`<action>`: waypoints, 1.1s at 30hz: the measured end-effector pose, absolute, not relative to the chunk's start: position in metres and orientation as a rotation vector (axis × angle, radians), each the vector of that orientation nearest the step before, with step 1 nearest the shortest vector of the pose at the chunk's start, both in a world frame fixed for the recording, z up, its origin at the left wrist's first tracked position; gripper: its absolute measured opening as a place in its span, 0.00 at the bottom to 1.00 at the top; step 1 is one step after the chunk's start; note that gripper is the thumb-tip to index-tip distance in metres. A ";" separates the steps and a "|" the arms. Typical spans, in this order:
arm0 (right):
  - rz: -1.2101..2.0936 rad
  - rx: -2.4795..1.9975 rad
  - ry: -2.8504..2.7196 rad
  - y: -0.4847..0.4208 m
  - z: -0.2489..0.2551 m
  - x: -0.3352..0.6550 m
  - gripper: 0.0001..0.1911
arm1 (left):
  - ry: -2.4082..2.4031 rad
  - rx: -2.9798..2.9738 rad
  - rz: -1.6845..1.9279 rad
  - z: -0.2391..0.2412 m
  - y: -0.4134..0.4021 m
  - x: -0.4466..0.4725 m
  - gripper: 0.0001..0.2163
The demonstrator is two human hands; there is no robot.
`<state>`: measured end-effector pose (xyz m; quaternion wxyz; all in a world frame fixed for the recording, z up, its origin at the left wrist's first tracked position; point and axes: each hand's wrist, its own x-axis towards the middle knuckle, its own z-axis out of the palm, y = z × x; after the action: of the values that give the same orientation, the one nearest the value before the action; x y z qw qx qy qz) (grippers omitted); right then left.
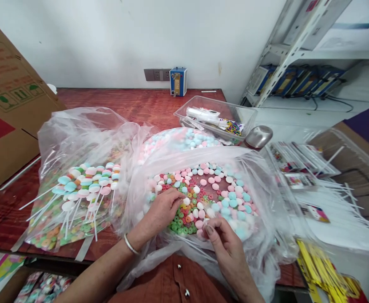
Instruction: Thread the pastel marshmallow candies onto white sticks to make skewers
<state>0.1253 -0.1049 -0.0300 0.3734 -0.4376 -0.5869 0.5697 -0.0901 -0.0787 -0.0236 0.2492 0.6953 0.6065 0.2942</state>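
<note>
My left hand (pixel 165 206), with a bangle on the wrist, reaches into an open clear plastic bag (pixel 254 164). Its thumb and fingertips come together over the loose candies; whether a piece is between them cannot be made out. In the bag lie round pink, white and blue candies (pixel 231 195) and small ring-shaped candies (pixel 181 223) in green, orange and red. Nearer my body, my right hand (pixel 227 248) pinches something small and pale, mostly hidden by the fingers. Candy sticks (pixel 92 181), stacked with coloured discs and rings on white sticks, lie on another bag at left.
A clear plastic tub (pixel 216 105) with packets stands behind the bag, beside a shiny metal scoop (pixel 258 136). A cardboard box (pixel 10 97) borders the left. White sticks (pixel 336 206) and yellow ties (pixel 323 269) lie at right. A blue device (pixel 178 82) stands by the wall.
</note>
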 end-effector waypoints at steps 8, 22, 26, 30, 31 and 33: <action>1.669 -1.040 -0.584 -0.102 -0.018 0.146 0.16 | 1.674 2.225 0.083 -0.025 -0.052 -0.072 0.11; 1.764 -1.058 -0.521 -0.094 -0.024 0.149 0.19 | 1.961 1.671 0.489 -0.013 0.013 -0.100 0.13; 1.795 -1.072 -0.534 -0.096 -0.026 0.147 0.19 | 1.939 1.740 0.417 -0.020 0.038 -0.094 0.12; 1.791 -1.102 -0.522 -0.098 -0.027 0.148 0.21 | 1.885 1.852 0.344 -0.018 0.031 -0.087 0.11; 1.786 -1.109 -0.514 -0.098 -0.027 0.149 0.21 | 1.871 1.878 0.317 -0.017 0.027 -0.087 0.11; 1.788 -1.116 -0.506 -0.097 -0.027 0.149 0.21 | 1.824 1.938 0.258 -0.013 0.021 -0.089 0.11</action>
<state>0.1486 -0.0966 -0.0274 0.4680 -0.4550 -0.2063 0.7290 -0.0886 0.0212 -0.0125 0.2318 0.7050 0.6637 0.0937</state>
